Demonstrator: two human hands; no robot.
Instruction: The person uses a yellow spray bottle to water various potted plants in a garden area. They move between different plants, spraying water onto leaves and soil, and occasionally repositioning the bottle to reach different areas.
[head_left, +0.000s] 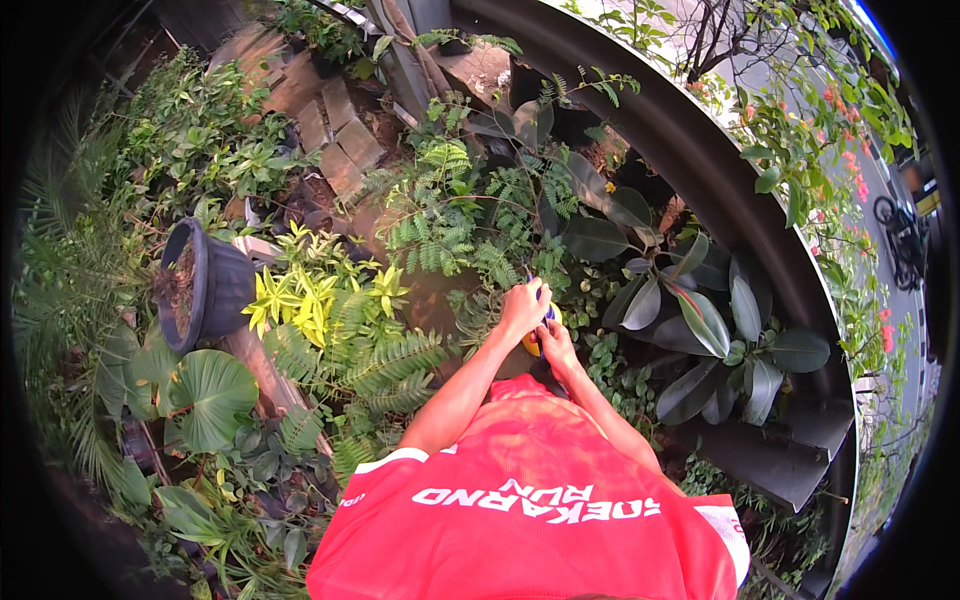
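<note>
Outdoors, both hands, left hand (522,305) and right hand (556,345), grip a yellow tool (540,330) above garden plants (400,300).

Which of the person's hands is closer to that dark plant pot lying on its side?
Left. The left hand is up among the fern fronds, on the side toward the dark pot. The right hand sits just beyond it, farther from the pot.

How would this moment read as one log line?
left hand: gripping fern stems | right hand: holding yellow tool | setting: garden bed, black pot at left
</note>
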